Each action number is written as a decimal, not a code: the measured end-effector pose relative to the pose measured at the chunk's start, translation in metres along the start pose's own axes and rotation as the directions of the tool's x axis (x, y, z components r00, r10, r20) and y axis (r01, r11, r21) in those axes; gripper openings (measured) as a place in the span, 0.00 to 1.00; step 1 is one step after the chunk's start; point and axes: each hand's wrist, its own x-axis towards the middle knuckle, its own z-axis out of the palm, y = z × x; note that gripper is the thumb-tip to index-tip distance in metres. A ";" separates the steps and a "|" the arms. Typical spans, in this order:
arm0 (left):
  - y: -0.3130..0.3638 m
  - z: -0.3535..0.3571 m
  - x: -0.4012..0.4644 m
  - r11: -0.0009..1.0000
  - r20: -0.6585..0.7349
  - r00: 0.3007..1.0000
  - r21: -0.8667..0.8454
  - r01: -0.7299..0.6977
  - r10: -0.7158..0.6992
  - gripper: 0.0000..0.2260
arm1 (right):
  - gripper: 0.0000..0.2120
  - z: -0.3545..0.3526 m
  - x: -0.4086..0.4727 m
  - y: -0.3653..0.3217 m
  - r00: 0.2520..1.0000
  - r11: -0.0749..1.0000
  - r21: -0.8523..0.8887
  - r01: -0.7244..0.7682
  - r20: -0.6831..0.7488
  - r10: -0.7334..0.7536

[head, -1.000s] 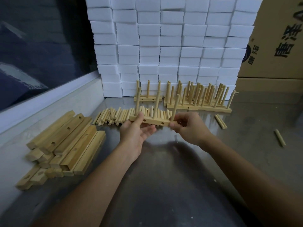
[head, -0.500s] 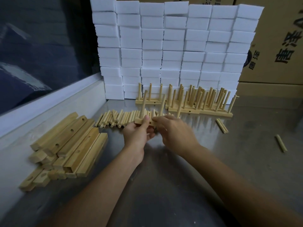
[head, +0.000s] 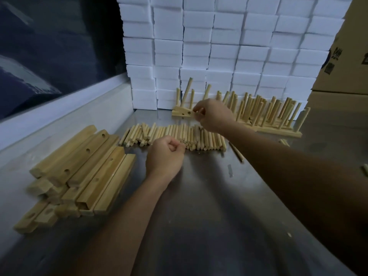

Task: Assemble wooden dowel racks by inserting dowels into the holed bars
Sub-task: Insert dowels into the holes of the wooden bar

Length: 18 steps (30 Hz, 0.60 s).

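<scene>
The pale wooden holed bar with upright dowels (head: 182, 112) sat at the back of the grey metal tabletop (head: 209, 206), just in front of the stacked white foam blocks (head: 219, 46). The right hand (head: 214, 115) pinched its near end. The left hand (head: 165, 156) was a curled fist holding nothing, touching the row of loose wooden dowels (head: 173, 133). A pile of bare holed bars (head: 79, 168) lay left, finished racks (head: 268, 114) right.

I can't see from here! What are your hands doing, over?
Right hand pinching rack at back row. Left hand curled over loose dowels. Nothing blocking.
</scene>
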 end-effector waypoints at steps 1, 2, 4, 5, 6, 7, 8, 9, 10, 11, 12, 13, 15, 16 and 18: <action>0.000 0.002 0.002 1.000 -0.002 1.000 0.016 0.009 -0.009 0.07 | 0.10 0.005 0.010 0.002 1.000 0.999 -0.022 0.023 0.010 -0.023; 0.000 0.003 0.003 0.999 -0.008 1.000 0.035 0.015 -0.014 0.07 | 0.10 0.009 0.019 0.004 0.999 0.998 -0.046 0.047 0.030 -0.046; -0.001 0.004 0.005 0.998 -0.022 1.000 0.064 0.022 -0.020 0.07 | 0.10 0.019 0.037 0.007 0.994 0.994 -0.088 0.072 0.084 -0.065; -0.001 0.005 0.005 0.997 -0.031 0.999 0.072 0.026 -0.023 0.07 | 0.10 0.022 0.045 0.009 0.992 0.992 -0.101 0.077 0.109 -0.066; -0.001 0.005 0.005 0.996 -0.039 0.999 0.081 0.031 -0.028 0.08 | 0.10 0.026 0.053 0.010 0.989 0.990 -0.113 0.082 0.132 -0.066; -0.001 0.005 0.005 0.995 -0.044 0.999 0.093 0.036 -0.032 0.08 | 0.09 0.030 0.059 0.012 0.986 0.988 -0.125 0.088 0.153 -0.069; -0.001 0.006 0.004 0.994 -0.045 0.998 0.106 0.041 -0.036 0.09 | 0.09 0.033 0.065 0.014 0.983 0.986 -0.136 0.094 0.172 -0.070; 0.000 0.006 0.003 0.992 -0.044 0.998 0.115 0.045 -0.040 0.09 | 0.09 0.036 0.069 0.016 0.980 0.985 -0.141 0.096 0.189 -0.069; 0.000 0.006 0.002 0.992 -0.043 0.998 0.120 0.047 -0.042 0.09 | 0.09 0.040 0.073 0.019 0.978 0.986 -0.142 0.093 0.200 -0.064; 0.001 0.007 0.001 0.992 -0.043 0.998 0.118 0.048 -0.043 0.09 | 0.09 0.044 0.076 0.021 0.977 0.986 -0.143 0.086 0.205 -0.055; 0.001 0.007 0.001 0.992 -0.043 0.998 0.114 0.048 -0.043 0.09 | 0.08 0.047 0.078 0.024 0.978 0.986 -0.149 0.074 0.206 -0.043; 0.000 0.008 0.001 0.992 -0.045 0.998 0.111 0.051 -0.046 0.10 | 0.08 0.050 0.080 0.026 0.978 0.986 -0.156 0.064 0.205 -0.031; 0.000 0.008 0.001 0.993 -0.045 0.998 0.106 0.054 -0.049 0.10 | 0.08 0.055 0.084 0.028 0.980 0.988 -0.147 0.043 0.196 -0.013; 0.000 0.008 0.001 0.993 -0.046 0.998 0.104 0.053 -0.048 0.10 | 0.08 0.058 0.086 0.029 0.982 0.991 -0.134 0.029 0.188 -0.004; 0.001 0.008 0.000 0.994 -0.049 0.998 0.103 0.046 -0.041 0.10 | 0.07 0.060 0.088 0.030 0.983 0.994 -0.106 -0.004 0.181 0.023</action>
